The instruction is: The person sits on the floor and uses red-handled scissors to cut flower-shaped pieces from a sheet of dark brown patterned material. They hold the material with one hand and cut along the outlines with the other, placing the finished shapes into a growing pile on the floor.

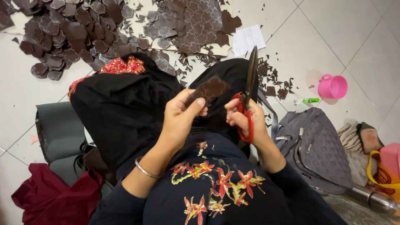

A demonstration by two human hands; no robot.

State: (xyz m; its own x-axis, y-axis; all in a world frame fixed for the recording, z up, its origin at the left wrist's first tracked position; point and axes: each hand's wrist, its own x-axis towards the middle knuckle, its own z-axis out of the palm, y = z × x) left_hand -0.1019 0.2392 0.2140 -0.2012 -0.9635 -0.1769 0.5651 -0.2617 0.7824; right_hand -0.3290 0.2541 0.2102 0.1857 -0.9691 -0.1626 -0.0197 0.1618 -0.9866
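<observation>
The left hand (180, 113) is closed in a pinch on a dark brown, scallop-edged piece of leather-like sheet (209, 89), thumb on top and fingers curled beneath, so that the piece sticks up and outward past the fingertips over the lap. Just beside it, the right hand (245, 118) is wrapped through the red loop handles of a pair of large dark-bladed scissors (250, 79); the fingers are closed through the loops, and the blades lie together, pointing up and away from the grip, their inner edge just right of the brown piece and near it, though whether metal touches the piece cannot be told. Both hands hover above a black cloth (125, 108) spread over the knees, with a red-and-gold patterned patch (123, 66) at its far edge. Beyond the pinched piece, across the white tiled floor (341, 29), lies a heap of matching brown scalloped cut-outs (62, 37) and a larger brown sheet marked with a pale lattice of the same shape (200, 25), with small offcuts scattered around. Right of the scissor hand sit a grey quilted bag (316, 146) and, farther off, a small pink plastic cup (333, 86). Left of the pinching hand a maroon cloth (50, 196) is bunched on the floor.
</observation>
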